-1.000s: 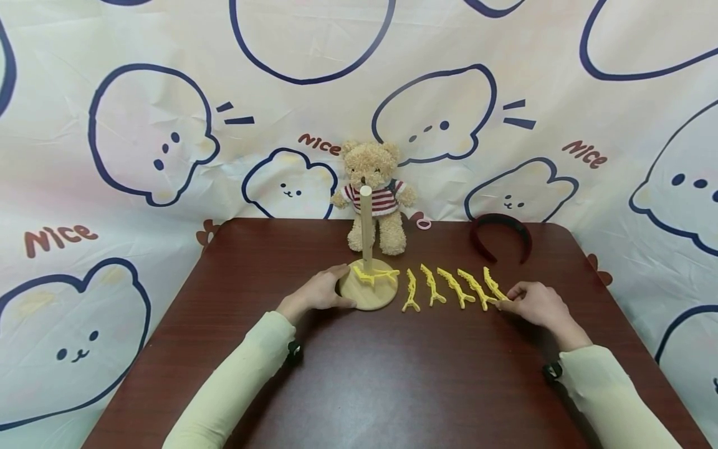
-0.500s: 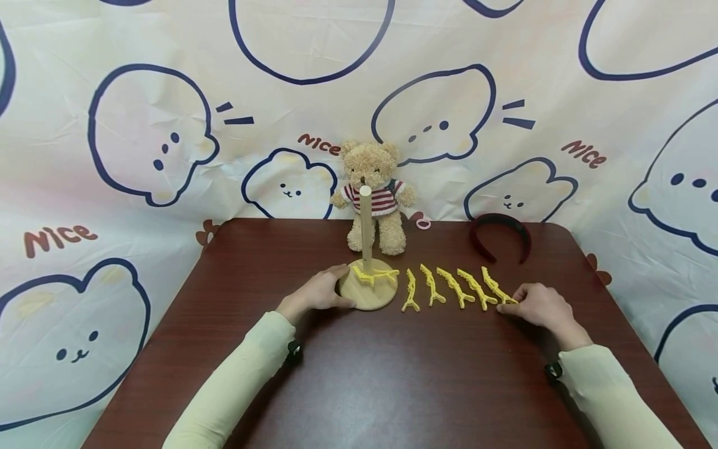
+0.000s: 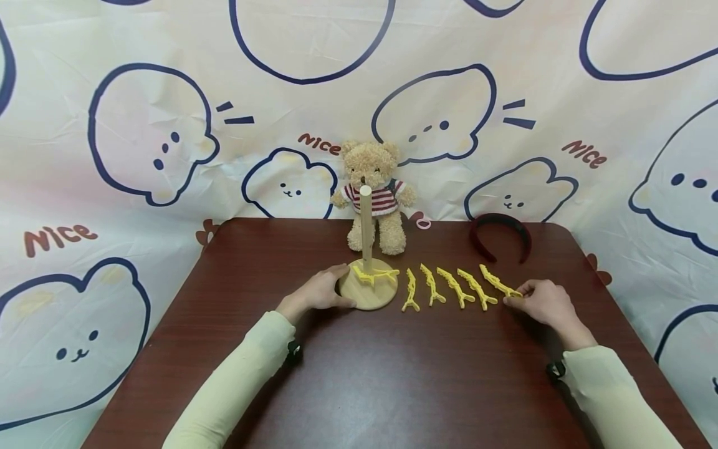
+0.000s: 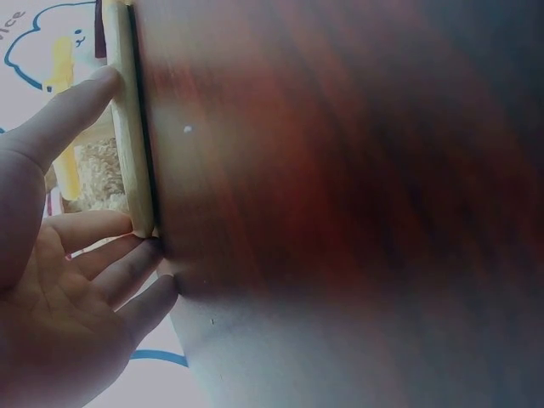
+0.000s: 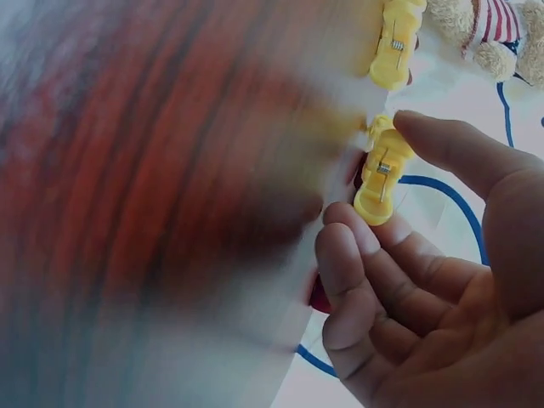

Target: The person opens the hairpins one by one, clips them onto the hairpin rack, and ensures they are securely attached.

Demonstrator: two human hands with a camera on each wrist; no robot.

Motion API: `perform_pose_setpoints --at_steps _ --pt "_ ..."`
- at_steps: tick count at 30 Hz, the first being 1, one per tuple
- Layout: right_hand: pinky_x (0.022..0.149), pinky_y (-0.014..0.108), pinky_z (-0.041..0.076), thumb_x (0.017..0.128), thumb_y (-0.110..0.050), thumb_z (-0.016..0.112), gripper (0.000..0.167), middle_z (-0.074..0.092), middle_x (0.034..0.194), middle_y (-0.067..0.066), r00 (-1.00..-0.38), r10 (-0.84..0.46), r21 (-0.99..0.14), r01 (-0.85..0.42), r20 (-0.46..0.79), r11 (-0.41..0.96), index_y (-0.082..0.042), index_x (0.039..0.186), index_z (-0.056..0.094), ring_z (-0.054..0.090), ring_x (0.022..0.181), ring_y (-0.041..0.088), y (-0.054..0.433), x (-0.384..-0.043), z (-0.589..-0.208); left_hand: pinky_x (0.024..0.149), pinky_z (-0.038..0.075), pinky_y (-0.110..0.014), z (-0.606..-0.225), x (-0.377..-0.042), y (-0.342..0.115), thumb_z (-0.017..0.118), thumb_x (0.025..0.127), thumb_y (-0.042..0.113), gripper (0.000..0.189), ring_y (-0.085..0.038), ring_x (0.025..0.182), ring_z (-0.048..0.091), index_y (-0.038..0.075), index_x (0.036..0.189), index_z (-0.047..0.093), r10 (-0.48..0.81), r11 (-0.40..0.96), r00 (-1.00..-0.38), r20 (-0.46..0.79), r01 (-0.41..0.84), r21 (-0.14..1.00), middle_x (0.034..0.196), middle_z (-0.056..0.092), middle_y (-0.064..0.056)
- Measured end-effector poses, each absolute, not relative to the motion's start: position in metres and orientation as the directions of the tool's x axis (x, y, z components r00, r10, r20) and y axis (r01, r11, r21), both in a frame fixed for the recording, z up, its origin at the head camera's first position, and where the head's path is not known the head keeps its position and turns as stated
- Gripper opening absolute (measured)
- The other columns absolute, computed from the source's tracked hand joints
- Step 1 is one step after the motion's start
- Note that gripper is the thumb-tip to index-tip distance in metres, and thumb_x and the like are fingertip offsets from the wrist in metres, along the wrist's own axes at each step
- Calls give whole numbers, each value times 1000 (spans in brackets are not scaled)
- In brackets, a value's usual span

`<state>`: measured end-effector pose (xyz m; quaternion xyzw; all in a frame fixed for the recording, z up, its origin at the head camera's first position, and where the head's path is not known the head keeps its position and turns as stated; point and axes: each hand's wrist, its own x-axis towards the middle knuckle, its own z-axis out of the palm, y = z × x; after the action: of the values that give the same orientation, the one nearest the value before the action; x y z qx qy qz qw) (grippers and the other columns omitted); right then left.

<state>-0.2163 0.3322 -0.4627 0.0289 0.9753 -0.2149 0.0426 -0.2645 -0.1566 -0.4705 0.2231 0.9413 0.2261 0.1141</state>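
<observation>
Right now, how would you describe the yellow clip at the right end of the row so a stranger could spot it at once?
On the reddish-brown table, find the wooden stand in front of the teddy bear. Right of it, five yellow clips form a row; follow them to the rightmost clip. Unlike its neighbours, it has its forked end pinched by the right hand.

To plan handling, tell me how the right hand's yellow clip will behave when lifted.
The yellow clip is probably light, given its slender body; its smooth end may slip; the metal spring suggests it could pivot when squeezed.
</observation>
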Motion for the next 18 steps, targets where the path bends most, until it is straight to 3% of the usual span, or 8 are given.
perform_pose_setpoints --at_steps 8,18 --pt "61 31 45 83 -45 77 47 73 82 11 -999 29 -429 10 39 903 0 97 74 62 73 23 334 -218 -461 120 32 -48 -470 -263 -156 81 82 42 95 -37 147 36 -1 153 35 467 799 -877 -115 363 479 159 34 -22" --pt "65 38 50 85 -41 77 45 76 89 14 -995 5 -451 -40 99 892 0 105 73 67 78 27 323 -221 -454 121 31 -48 -470 -264 -157 82 80 42 96 -37 148 35 -1 153 36 467 804 -877 -112 369 466 160 34 -21"
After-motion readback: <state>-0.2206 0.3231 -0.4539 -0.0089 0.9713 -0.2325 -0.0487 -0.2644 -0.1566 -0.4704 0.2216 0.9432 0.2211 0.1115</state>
